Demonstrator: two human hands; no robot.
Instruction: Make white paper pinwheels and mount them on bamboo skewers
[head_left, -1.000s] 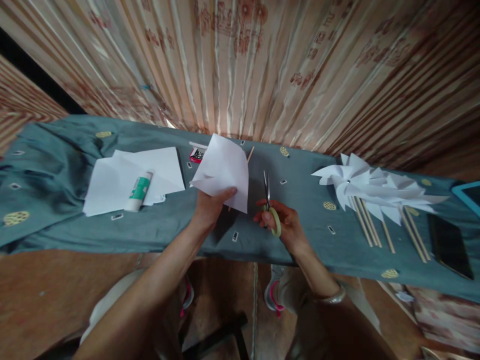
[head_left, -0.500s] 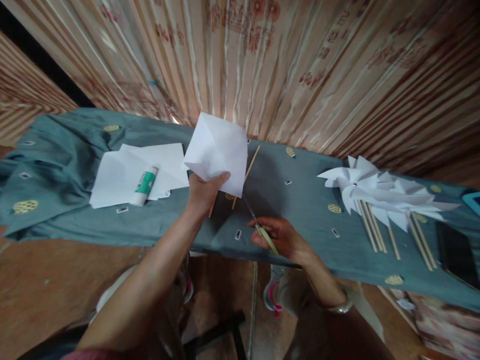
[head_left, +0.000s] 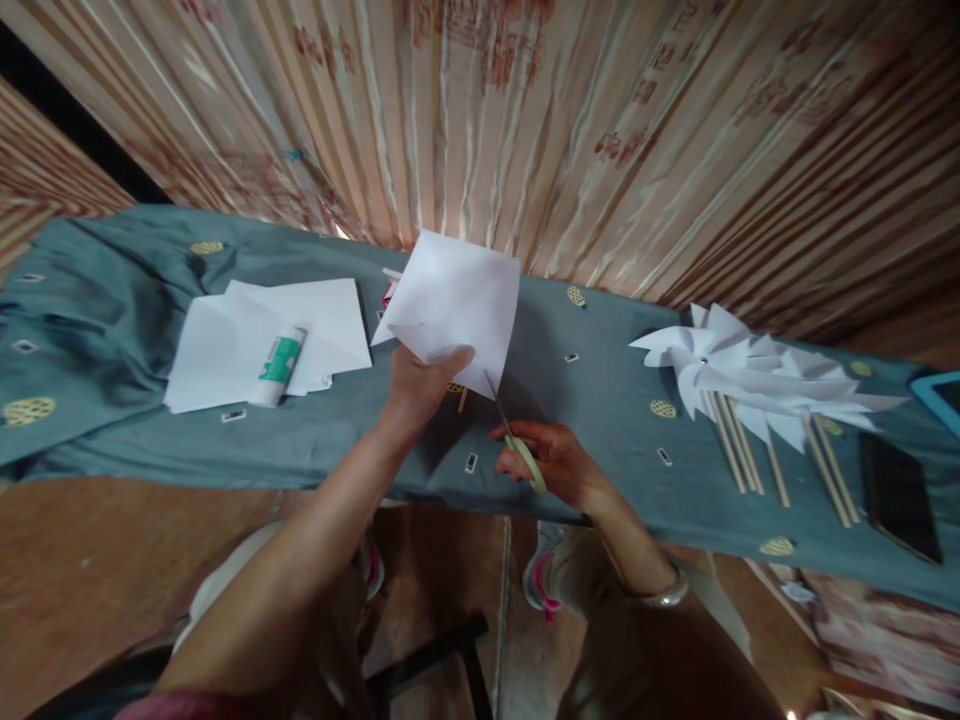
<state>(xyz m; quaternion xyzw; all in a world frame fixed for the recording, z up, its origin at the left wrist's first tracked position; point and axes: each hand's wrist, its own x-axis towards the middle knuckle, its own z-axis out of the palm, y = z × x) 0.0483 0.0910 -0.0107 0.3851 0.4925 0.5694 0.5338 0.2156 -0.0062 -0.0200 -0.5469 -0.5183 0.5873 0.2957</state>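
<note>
A square sheet of white paper (head_left: 465,300) with faint creases is held up over the cloth by my left hand (head_left: 427,385), thumb on top and fingers beneath. My right hand (head_left: 551,460) grips scissors (head_left: 529,460) with pale green handles. Their blades reach the sheet's near corner, one blade lying over the paper. Part of a wooden stick (head_left: 462,400) shows beneath the sheet; the rest of it is hidden.
Left on the green tablecloth (head_left: 600,400) lie a stack of white paper (head_left: 202,350) and a glue stick (head_left: 279,368). To the right are several paper pinwheels (head_left: 720,360) on sticks, a black phone (head_left: 900,495) and a blue-edged object (head_left: 937,395). A curtain (head_left: 465,130) hangs behind.
The paper has shifted right and tilted slightly in my left hand. The scissor blades now overlap its near corner. The sticks below are more covered, and a small pink object shows behind the sheet.
</note>
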